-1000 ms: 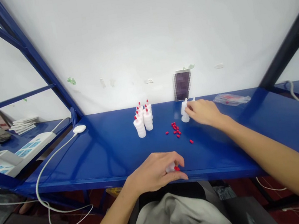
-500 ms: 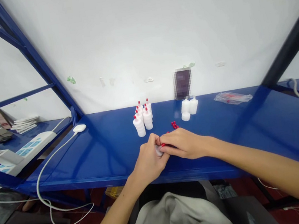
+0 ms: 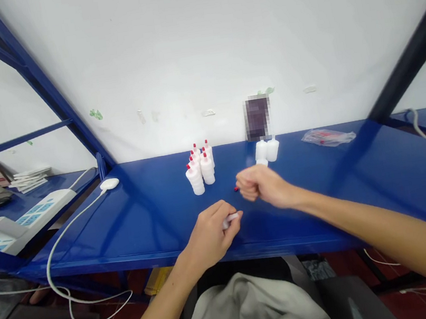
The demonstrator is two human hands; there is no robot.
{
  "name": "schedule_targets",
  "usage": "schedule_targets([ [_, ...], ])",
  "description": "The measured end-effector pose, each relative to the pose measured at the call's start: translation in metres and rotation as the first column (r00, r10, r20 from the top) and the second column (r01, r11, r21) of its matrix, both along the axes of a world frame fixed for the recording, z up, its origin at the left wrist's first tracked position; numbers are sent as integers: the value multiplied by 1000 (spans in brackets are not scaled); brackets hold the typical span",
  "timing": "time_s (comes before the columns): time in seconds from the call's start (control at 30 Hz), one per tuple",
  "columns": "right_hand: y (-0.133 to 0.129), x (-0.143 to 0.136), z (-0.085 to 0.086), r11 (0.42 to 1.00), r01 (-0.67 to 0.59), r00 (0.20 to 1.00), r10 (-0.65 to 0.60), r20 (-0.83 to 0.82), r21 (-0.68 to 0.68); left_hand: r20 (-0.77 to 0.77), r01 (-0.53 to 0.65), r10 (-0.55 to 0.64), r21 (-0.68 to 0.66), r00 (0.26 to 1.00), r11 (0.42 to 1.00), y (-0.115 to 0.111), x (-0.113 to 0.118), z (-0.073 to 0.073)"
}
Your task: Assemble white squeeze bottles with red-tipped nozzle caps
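Near the table's front edge, my left hand [image 3: 212,234] is closed around a small white squeeze bottle [image 3: 230,220]. Only a pale piece of it shows between thumb and fingers. My right hand [image 3: 261,187], fingers curled in, hovers up and to the right; whatever is inside is hidden. A red cap [image 3: 236,188] lies just left of the right hand. Several white bottles with red tips [image 3: 196,179] stand grouped beyond my left hand. Behind my right hand stand a few white bottles without red caps [image 3: 273,149], partly covered by it.
A clear plastic bag [image 3: 328,137] with something red inside lies at the back right. A blurred dark rectangle [image 3: 257,116] leans on the wall. At left are a white cable puck [image 3: 109,184] and a power strip [image 3: 32,218]. Blue frame posts [image 3: 54,98] flank the table.
My right hand has left my left hand and moved up and right, over the red caps. My left hand keeps the bottle and has shifted slightly down. The view has turned slightly.
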State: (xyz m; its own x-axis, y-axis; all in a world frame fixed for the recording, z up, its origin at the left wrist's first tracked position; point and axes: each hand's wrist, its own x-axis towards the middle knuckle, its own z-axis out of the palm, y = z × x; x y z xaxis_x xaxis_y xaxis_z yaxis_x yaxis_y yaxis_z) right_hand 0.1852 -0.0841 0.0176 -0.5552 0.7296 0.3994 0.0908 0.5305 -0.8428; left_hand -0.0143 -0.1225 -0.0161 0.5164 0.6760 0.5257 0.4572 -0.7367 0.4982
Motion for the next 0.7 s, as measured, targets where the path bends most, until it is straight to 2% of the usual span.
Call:
schedule_targets([
  [0.03, 3, 5, 3, 997, 75, 997, -75, 13, 26, 36, -10, 9, 12, 999, 1000, -1, 0, 1],
  [0.1, 11, 18, 8, 955, 194, 940, -247, 237, 225, 98, -60, 59, 8, 993, 998, -1, 0, 4],
  [0.17, 18, 28, 9, 888, 197, 757, -407, 512, 416, 112, -111, 113, -20, 987, 994, 0, 2, 7],
  [0.23, 23, 33, 5, 858, 147, 559, -482, 674, 491, 85, -156, 159, -45, 984, 987, 2, 4, 7],
  [0.27, 24, 33, 3, 856, 133, 501, -493, 711, 500, 62, -180, 184, -58, 981, 982, 3, 5, 7],
  [0.3, 24, 32, 2, 853, 128, 477, -501, 723, 506, 37, -210, 212, -67, 976, 976, 4, 6, 6],
  [0.33, 22, 30, 1, 849, 128, 486, -504, 714, 513, 14, -242, 243, -73, 970, 968, 5, 7, 6],
  [0.4, 16, 23, 1, 856, 110, 582, -468, 665, 505, -18, -291, 291, -89, 957, 953, 5, 9, 4],
  [0.47, 8, 13, 1, 888, 28, 719, -337, 608, 459, -26, -306, 305, -112, 952, 945, 4, 10, 3],
  [0.53, -1, 2, 0, 915, -93, 819, -154, 553, 393, -7, -295, 298, -154, 955, 943, 4, 9, 3],
  [0.6, -6, -6, -4, 924, -151, 866, -47, 498, 351, 24, -265, 276, -206, 961, 942, 4, 8, 3],
  [0.7, -8, -12, -9, 930, -111, 900, -56, 431, 351, 67, -170, 198, -293, 978, 941, 5, 7, 5],
])
